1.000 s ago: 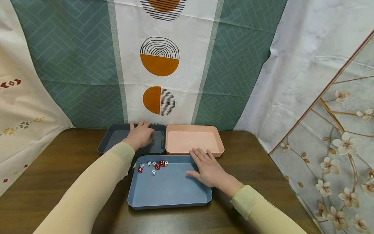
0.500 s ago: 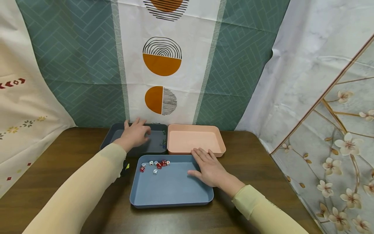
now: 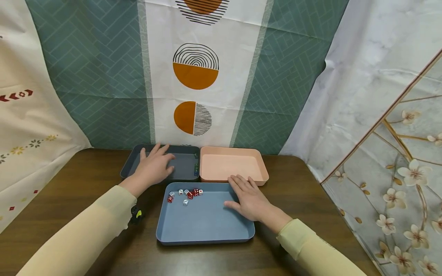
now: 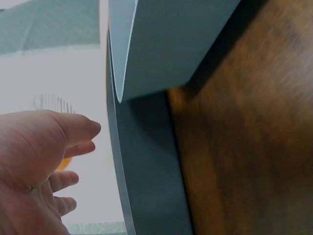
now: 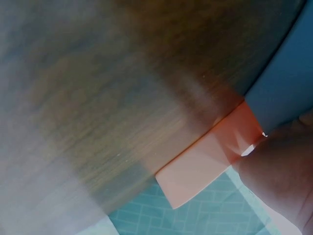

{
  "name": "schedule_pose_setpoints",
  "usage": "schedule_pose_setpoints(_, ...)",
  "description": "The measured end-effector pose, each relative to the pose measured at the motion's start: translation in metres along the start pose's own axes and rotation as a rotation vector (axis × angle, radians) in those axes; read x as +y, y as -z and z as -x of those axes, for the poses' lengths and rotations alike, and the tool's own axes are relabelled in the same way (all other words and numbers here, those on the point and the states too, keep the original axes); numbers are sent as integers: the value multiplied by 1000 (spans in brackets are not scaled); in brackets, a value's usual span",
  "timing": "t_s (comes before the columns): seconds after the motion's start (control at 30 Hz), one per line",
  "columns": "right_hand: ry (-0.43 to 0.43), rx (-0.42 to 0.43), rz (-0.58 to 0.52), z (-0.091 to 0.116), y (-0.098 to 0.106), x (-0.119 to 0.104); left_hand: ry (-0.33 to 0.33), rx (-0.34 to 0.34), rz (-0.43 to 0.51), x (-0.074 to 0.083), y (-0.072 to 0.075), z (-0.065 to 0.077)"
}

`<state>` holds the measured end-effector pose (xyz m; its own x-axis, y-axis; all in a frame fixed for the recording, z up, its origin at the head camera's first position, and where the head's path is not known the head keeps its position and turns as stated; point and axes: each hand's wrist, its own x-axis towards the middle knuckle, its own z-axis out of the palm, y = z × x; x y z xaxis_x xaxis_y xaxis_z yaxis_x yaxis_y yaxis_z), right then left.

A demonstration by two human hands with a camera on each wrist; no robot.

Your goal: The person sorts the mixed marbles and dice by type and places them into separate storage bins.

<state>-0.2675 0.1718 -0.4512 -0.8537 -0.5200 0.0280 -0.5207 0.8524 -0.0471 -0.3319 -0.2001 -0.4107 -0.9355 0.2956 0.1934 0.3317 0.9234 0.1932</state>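
My left hand hovers over the dark grey tray at the back left, its fingers spread and nothing held. In the left wrist view the same hand has its thumb and fingers apart, beside the tray's wall. Several small green and blue pieces lie along that tray's right side, too small to name. In front is a blue tray with several red dice and white dice near its far left. My right hand lies flat-fingered over that tray's right rim.
A pink tray stands beside the dark tray at the back, its near side close behind my right fingertips. All three trays are on a brown wooden table. Patterned cloths hang behind the table and at its sides.
My left hand has drawn left and slightly toward me over the dark tray, and its fingers have spread. My right hand stays in place; the whole view has shifted slightly.
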Motion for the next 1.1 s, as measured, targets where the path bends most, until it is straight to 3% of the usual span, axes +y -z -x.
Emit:
schedule_pose_setpoints(0.63,-4,0,-16,2,0,1,-95,43,7,16,-4,65)
schedule_pose_setpoints(1.1,11,-4,-15,1,2,0,-99,38,16,14,-13,85)
